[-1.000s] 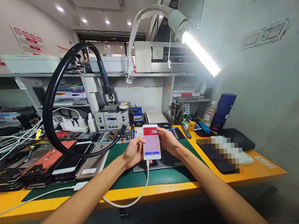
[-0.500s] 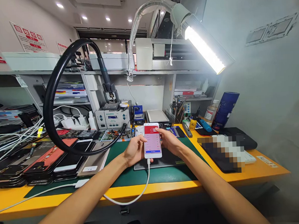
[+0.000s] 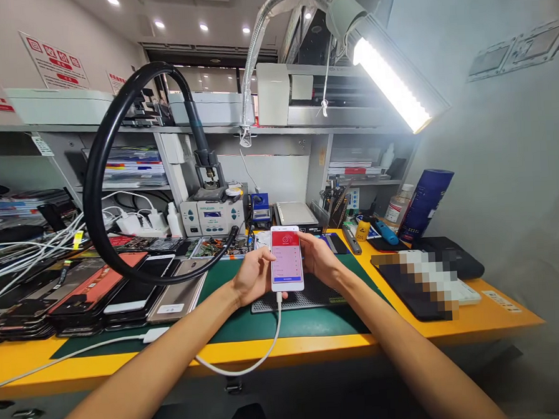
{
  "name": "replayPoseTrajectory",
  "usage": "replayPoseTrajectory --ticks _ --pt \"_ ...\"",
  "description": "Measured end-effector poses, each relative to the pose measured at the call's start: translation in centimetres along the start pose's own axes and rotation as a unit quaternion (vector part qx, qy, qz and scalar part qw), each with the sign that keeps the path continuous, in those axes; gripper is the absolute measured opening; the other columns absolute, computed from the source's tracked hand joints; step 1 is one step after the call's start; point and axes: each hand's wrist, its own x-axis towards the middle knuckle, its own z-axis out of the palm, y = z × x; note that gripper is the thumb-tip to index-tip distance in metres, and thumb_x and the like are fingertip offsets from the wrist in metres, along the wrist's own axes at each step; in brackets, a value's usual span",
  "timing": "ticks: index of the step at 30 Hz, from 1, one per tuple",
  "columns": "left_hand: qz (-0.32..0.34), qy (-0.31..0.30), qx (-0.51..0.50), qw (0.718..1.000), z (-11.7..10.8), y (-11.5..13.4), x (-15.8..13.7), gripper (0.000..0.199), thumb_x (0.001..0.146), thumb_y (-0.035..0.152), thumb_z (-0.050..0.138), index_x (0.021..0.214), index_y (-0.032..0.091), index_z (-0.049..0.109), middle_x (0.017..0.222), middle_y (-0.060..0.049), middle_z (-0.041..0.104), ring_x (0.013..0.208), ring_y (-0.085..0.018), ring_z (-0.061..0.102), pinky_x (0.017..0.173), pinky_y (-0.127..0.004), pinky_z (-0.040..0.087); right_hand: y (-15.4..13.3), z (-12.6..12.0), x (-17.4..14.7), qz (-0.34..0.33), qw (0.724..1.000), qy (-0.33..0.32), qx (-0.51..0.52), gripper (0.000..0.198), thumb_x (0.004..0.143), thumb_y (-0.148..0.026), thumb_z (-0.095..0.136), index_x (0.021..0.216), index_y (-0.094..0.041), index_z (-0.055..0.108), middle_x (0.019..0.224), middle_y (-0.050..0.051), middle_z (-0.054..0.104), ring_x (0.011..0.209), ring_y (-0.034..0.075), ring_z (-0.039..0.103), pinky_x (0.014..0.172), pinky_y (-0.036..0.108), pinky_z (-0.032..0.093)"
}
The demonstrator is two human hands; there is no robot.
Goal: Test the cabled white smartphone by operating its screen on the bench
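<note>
A white smartphone (image 3: 286, 259) stands tilted toward me above the green mat (image 3: 229, 324). Its lit screen has a red top with a round face icon, a pale list and a blue bar at the bottom. My left hand (image 3: 255, 274) grips it from the left, thumb along the edge and fingertips showing below. At the right edge is my right hand (image 3: 318, 257), closed about the phone's side, its thumb near the top corner; its other fingers are partly hidden. A white charging cable (image 3: 279, 331) plugs into the phone's bottom and loops down past the desk edge.
Stacked phones (image 3: 129, 292) lie on the left under a thick black hose (image 3: 88, 182) from a rework station (image 3: 212, 216). A perforated black pad (image 3: 321, 298) is behind my hands. Right are a dark tablet-like slab (image 3: 400, 290) and a blue can (image 3: 424, 205). A lamp (image 3: 389, 82) hangs overhead.
My right thumb has moved off the phone's screen to its right edge. The phone remains between both hands, and the whole view has shifted slightly.
</note>
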Motion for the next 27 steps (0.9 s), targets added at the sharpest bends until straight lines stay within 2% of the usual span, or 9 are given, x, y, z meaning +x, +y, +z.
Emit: replayPoseTrajectory --ticks 13,27 --pt "0.006 -0.021 -0.014 1.000 -0.39 -0.10 0.14 0.062 0.081 0.028 0.045 0.140 0.012 0.052 0.108 -0.016 0.071 0.091 -0.030 0.069 0.072 -0.041 0.056 -0.31 0.04 -0.10 0.002 1.000 -0.007 -0.002 0.056 0.097 -0.057 0.033 0.119 -0.020 0.067 0.090 0.008 0.075 0.067 0.021 0.065 0.053 0.028 0.039" --pt "0.005 -0.029 -0.026 0.999 -0.23 0.04 0.02 0.059 0.082 0.028 0.046 0.139 0.012 0.053 0.108 -0.016 0.072 0.088 -0.030 0.069 0.071 -0.041 0.056 -0.19 0.04 -0.09 0.003 1.000 -0.006 -0.007 0.055 0.097 -0.058 0.033 0.116 -0.021 0.068 0.087 0.007 0.074 0.068 0.021 0.064 0.057 0.029 0.040"
